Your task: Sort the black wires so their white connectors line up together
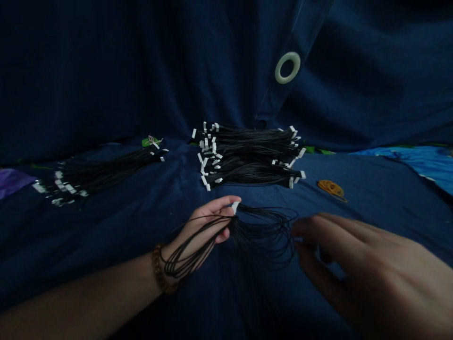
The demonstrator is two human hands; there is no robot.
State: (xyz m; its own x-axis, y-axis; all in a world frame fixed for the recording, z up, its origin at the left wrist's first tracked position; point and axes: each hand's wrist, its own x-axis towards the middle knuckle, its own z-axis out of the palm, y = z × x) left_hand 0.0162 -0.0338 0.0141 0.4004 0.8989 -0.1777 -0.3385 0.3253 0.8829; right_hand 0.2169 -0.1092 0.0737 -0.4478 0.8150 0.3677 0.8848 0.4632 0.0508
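Observation:
In front of me is a looped bundle of thin black cables [264, 231]. My left hand [212, 217] is closed around its middle, thumb and index finger at a white connector [235, 207]. Some loops hang back over the left wrist, which wears a beaded bracelet [159, 269]. At the bundle's right end, my right hand [347, 255] has thumb and fingers curled together at the loops. That hand is dim and slightly blurred, and its palm side is hidden.
Several black cable bundles with white connectors [247, 156] are stacked behind my hands. Another group of cables [109, 172] lies at the left. Tan rubber bands [331, 188] rest at the right on dark blue cloth [382, 189]. A blue curtain with a pale ring [278, 71] hangs behind.

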